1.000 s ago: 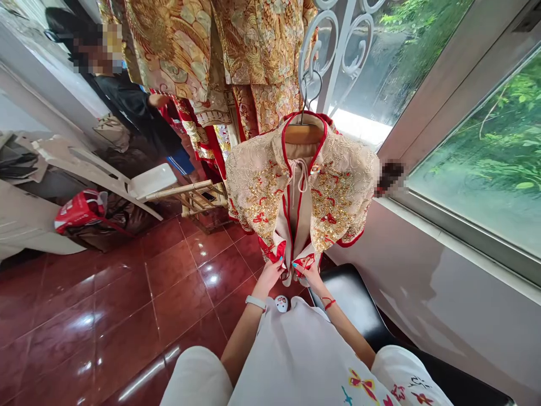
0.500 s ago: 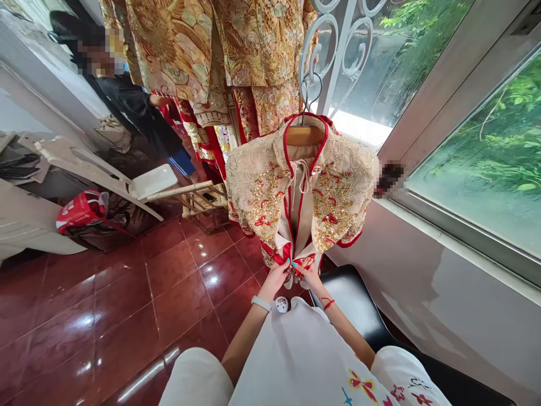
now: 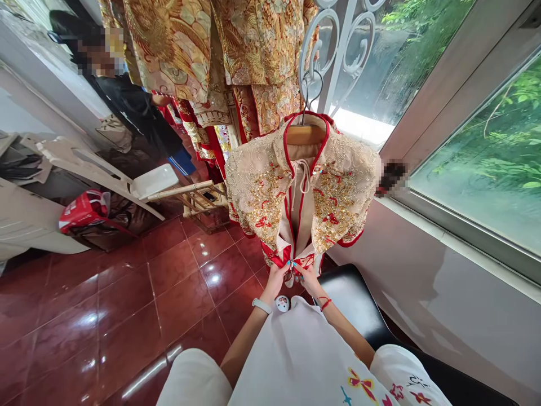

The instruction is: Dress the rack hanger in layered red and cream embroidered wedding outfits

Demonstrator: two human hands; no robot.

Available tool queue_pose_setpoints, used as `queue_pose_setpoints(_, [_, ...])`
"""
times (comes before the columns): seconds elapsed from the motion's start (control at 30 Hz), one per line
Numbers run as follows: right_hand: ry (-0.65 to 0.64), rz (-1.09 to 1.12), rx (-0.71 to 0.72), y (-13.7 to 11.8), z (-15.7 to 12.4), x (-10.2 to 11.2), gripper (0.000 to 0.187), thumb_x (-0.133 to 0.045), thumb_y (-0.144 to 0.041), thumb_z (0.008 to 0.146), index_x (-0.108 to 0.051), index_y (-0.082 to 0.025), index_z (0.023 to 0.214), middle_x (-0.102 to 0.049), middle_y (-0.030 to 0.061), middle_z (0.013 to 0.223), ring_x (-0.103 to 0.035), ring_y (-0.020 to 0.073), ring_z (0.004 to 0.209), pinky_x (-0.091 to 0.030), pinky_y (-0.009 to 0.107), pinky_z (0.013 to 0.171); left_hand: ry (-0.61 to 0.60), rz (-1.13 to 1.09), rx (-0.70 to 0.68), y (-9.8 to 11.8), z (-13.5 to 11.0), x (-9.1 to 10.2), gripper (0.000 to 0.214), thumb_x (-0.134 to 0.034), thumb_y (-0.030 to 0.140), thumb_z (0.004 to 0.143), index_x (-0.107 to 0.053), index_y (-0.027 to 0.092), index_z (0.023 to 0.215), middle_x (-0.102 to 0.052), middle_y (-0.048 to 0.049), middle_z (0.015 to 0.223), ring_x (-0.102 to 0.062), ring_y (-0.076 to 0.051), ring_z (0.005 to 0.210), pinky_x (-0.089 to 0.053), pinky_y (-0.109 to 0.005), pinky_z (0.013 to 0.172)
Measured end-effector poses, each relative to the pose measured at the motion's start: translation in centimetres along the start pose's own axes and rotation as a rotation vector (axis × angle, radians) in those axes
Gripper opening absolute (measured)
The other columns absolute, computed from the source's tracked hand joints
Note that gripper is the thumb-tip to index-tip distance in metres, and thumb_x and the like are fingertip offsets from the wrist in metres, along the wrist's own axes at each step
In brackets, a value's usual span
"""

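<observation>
A beige jacket [image 3: 262, 180] with gold sequins, red embroidery and red piping hangs on a hanger [image 3: 305, 134] in front of me. Its collar is tied with a thin cord bow [image 3: 301, 169], and below that the front edges stand apart. At the lower front, my left hand [image 3: 276, 280] pinches the red-trimmed edge on its side. My right hand [image 3: 310, 279] pinches the opposite red edge, and the fingertips of both hands nearly meet. Whatever small fastening lies between the fingers is too small to make out.
Gold embroidered garments [image 3: 177, 51] hang behind. A black chair [image 3: 350, 299] stands close on my right, under the window [image 3: 486, 141]. To the left are a bamboo rack [image 3: 203, 200], a white folding chair [image 3: 154, 180], a red bag [image 3: 84, 210] and a person in black [image 3: 127, 107].
My fingertips have drawn slightly closer together at the jacket's lower front edges. The jacket stays in nearly the same place.
</observation>
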State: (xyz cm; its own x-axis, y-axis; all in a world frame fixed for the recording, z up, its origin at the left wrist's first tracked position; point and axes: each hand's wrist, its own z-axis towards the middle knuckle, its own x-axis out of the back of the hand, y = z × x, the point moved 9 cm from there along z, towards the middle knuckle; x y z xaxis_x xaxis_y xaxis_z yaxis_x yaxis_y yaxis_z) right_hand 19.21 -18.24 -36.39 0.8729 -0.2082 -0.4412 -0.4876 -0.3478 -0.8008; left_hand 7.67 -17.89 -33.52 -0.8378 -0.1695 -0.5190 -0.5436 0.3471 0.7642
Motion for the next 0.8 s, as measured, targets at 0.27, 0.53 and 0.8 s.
queue_pose_setpoints(0.27, [0.061,0.047,-0.04,1.1,0.2,-0.4,0.052,-0.09,-0.054,0.051,-0.056,-0.022,0.074,-0.063,-0.0035,0.065,-0.053,0.0117,0.055,-0.041,0.025,0.051,0.093,0.18,-0.092,0.4,0.2,1.0,0.04,-0.087,0.041,0.063,-0.055,0.018,0.059,-0.055,0.0042,0.058,-0.047,-0.01,0.056,-0.039,-0.025,0.059])
queue_pose_setpoints(0.53, [0.061,0.043,0.002,1.1,0.8,-0.1,0.05,-0.091,-0.053,0.052,-0.057,-0.021,0.071,-0.063,-0.0033,0.064,-0.054,0.0116,0.057,-0.041,0.025,0.052,0.092,0.198,-0.058,-0.6,1.0,2.1,0.047,-0.088,0.05,0.058,-0.056,0.017,0.061,-0.057,0.0031,0.061,-0.047,-0.01,0.059,-0.04,-0.025,0.061])
queue_pose_setpoints(0.8, [0.041,0.048,0.028,0.3,1.5,0.1,0.042,-0.087,-0.05,0.057,-0.062,-0.022,0.077,-0.068,-0.0006,0.071,-0.061,0.0154,0.065,-0.048,0.028,0.06,0.123,0.233,-0.112,-0.2,1.6,1.7,0.046,-0.09,0.04,0.059,-0.049,0.019,0.057,-0.048,0.0059,0.057,-0.04,-0.009,0.056,-0.034,-0.024,0.057])
